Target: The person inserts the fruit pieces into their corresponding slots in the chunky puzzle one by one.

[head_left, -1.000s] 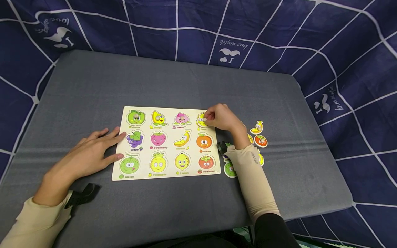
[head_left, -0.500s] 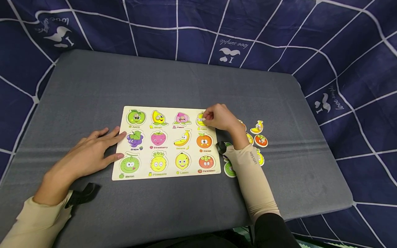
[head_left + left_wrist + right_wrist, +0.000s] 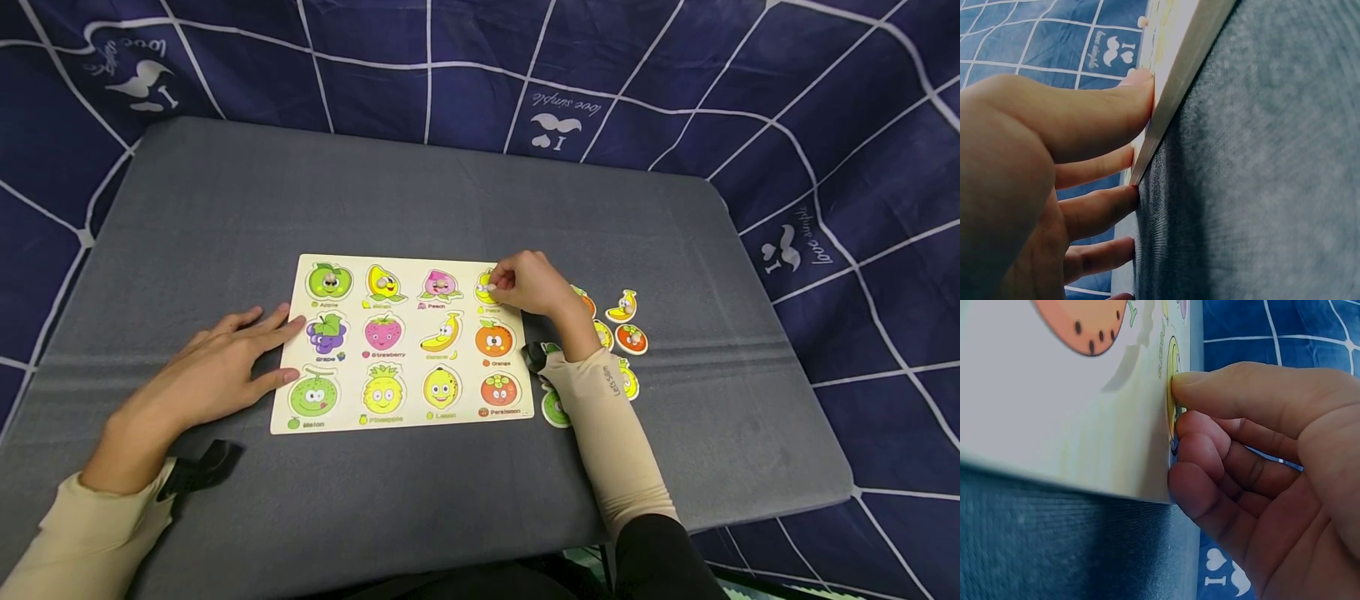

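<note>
In the head view, a grey table, its cover faintly creased at right, fills most of the frame, its corners rounded; a navy cloth with white grid lines and moustache prints hangs along the top and both sides. A pale board lies flat at the centre. The left hand, at the left of the frame, has its fingers spread, the tips and thumb on the board's left edge. The right hand pinches the yellow pear at the board's upper right slot. Loose pieces lie on the table right of the board, among them a banana and a persimmon, others partly behind the right sleeve. In the left wrist view, woven grey fabric fills the right half, the thumb touches the board's edge, and the cloth shows at upper left. In the right wrist view, thumb and fingertips close together on the pear near the board's edge, with table at lower left and cloth at upper right.
</note>
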A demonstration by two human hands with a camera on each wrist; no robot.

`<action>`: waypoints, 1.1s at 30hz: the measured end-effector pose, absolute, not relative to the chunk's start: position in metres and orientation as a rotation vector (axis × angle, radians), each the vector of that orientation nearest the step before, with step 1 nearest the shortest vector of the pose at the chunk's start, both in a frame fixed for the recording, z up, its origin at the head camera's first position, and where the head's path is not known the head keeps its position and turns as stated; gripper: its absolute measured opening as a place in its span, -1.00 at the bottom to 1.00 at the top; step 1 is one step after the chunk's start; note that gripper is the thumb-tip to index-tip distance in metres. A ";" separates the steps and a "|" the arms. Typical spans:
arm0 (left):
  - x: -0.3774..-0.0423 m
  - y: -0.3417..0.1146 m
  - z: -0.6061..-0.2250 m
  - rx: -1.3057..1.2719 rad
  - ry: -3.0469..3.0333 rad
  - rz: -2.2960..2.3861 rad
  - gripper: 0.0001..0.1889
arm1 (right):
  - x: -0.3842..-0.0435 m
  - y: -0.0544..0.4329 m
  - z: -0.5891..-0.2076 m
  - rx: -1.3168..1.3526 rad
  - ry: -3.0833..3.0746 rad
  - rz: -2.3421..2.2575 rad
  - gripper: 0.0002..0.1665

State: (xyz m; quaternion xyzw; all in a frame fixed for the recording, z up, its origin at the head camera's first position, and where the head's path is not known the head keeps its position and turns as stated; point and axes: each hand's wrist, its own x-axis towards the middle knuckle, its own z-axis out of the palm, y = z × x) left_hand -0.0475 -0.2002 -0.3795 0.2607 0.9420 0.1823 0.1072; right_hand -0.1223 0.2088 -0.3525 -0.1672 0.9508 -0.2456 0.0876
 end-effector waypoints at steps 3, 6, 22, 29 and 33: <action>-0.049 -0.198 -0.379 0.775 2.759 0.536 -0.21 | -0.120 0.211 -0.354 -0.470 2.837 -0.727 -0.92; -0.050 -0.198 -0.380 0.787 2.755 0.545 -0.21 | -0.118 0.213 -0.355 -0.464 2.847 -0.713 -0.93; -0.049 -0.201 -0.380 0.801 2.776 0.547 -0.23 | -0.116 0.211 -0.342 -0.527 2.874 -0.698 -0.87; -0.050 -0.202 -0.381 0.801 2.773 0.544 -0.22 | -0.107 0.215 -0.329 -0.494 2.885 -0.760 -0.82; -0.050 -0.202 -0.382 0.806 2.776 0.538 -0.22 | -0.101 0.220 -0.327 -0.507 2.891 -0.762 -0.83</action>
